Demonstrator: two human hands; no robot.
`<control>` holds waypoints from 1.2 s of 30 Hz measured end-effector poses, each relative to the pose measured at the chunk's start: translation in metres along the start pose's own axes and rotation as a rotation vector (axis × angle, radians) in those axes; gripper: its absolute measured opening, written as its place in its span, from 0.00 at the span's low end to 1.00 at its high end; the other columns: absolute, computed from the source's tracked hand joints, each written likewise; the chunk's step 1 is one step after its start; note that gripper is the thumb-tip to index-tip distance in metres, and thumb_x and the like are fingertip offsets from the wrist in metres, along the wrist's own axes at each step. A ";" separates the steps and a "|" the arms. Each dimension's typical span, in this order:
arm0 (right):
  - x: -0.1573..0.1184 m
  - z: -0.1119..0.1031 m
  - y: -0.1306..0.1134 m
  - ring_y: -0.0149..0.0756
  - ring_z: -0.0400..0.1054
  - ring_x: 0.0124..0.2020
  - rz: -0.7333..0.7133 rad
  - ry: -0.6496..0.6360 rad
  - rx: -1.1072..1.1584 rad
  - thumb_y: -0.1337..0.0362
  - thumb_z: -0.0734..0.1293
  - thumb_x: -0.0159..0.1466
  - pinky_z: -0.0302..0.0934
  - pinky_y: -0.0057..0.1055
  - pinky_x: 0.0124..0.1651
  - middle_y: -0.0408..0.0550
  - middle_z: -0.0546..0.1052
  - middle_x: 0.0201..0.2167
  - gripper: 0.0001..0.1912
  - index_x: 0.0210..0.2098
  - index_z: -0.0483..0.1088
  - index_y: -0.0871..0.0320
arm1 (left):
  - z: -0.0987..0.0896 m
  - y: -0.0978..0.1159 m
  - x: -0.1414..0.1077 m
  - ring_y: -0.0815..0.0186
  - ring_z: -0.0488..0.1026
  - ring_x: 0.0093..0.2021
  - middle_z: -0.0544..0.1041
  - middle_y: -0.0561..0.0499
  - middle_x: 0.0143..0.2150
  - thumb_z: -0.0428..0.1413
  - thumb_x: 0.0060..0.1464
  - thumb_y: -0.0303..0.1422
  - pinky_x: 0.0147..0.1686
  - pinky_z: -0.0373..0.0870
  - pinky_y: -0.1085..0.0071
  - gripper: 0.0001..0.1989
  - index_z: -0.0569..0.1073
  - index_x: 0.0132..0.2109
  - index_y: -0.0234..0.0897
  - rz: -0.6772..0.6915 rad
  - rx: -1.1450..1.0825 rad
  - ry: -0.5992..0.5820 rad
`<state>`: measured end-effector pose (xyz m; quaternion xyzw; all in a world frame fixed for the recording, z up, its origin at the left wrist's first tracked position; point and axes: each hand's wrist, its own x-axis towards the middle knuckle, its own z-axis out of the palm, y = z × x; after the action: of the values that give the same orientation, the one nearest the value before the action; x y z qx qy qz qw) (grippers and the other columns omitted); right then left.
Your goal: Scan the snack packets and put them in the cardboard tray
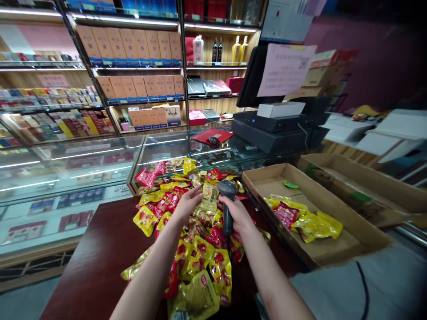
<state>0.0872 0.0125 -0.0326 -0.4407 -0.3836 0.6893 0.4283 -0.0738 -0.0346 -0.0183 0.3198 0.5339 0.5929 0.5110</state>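
Head view | left hand (188, 203) pinching glossy yellow foil snack packet (209, 198) | right hand (236, 215) wrapped around black plastic barcode scanner (227, 188)

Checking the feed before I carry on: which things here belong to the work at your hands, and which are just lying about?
In the work:
left hand, at a yellow packet
right hand, holding a handheld barcode scanner
heap of red and yellow snack packets
cardboard tray with packets

Lying about:
computer mouse on a red mat
black till terminal
shelved boxes
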 end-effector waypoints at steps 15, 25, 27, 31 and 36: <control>-0.008 0.014 -0.015 0.35 0.72 0.40 0.072 -0.153 0.171 0.65 0.71 0.49 0.67 0.27 0.38 0.48 0.78 0.39 0.15 0.37 0.73 0.58 | -0.005 0.003 0.003 0.67 0.75 0.38 0.78 0.45 0.44 0.65 0.43 0.35 0.39 0.69 0.73 0.28 0.73 0.53 0.34 -0.005 0.035 0.027; -0.032 0.043 -0.004 0.38 0.71 0.46 -0.045 -0.336 0.082 0.63 0.71 0.50 0.62 0.33 0.51 0.48 0.79 0.39 0.14 0.36 0.74 0.58 | -0.027 -0.008 0.000 0.61 0.77 0.33 0.80 0.46 0.36 0.67 0.38 0.38 0.33 0.72 0.68 0.21 0.76 0.41 0.33 0.037 -0.016 -0.025; -0.038 0.044 -0.006 0.39 0.71 0.44 -0.058 -0.346 0.057 0.62 0.71 0.50 0.62 0.34 0.51 0.48 0.78 0.40 0.14 0.37 0.74 0.58 | -0.031 -0.009 0.001 0.61 0.77 0.32 0.80 0.45 0.36 0.68 0.37 0.36 0.33 0.73 0.67 0.21 0.75 0.40 0.33 0.027 -0.079 -0.015; -0.054 0.041 -0.012 0.38 0.72 0.39 -0.053 -0.333 -0.014 0.61 0.72 0.49 0.65 0.34 0.43 0.48 0.77 0.41 0.15 0.36 0.72 0.58 | -0.035 -0.001 0.007 0.61 0.77 0.32 0.80 0.44 0.38 0.68 0.34 0.33 0.33 0.74 0.66 0.23 0.75 0.41 0.32 0.006 -0.123 0.000; -0.074 0.035 -0.013 0.32 0.68 0.24 -0.008 -0.297 -0.157 0.59 0.69 0.51 0.58 0.27 0.23 0.45 0.76 0.31 0.12 0.33 0.69 0.58 | -0.033 0.011 0.023 0.61 0.77 0.32 0.80 0.44 0.36 0.70 0.32 0.32 0.35 0.74 0.66 0.24 0.75 0.40 0.31 0.064 -0.139 0.008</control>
<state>0.0756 -0.0575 0.0111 -0.3647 -0.4970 0.7130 0.3340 -0.1139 -0.0214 -0.0187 0.2979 0.4830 0.6458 0.5107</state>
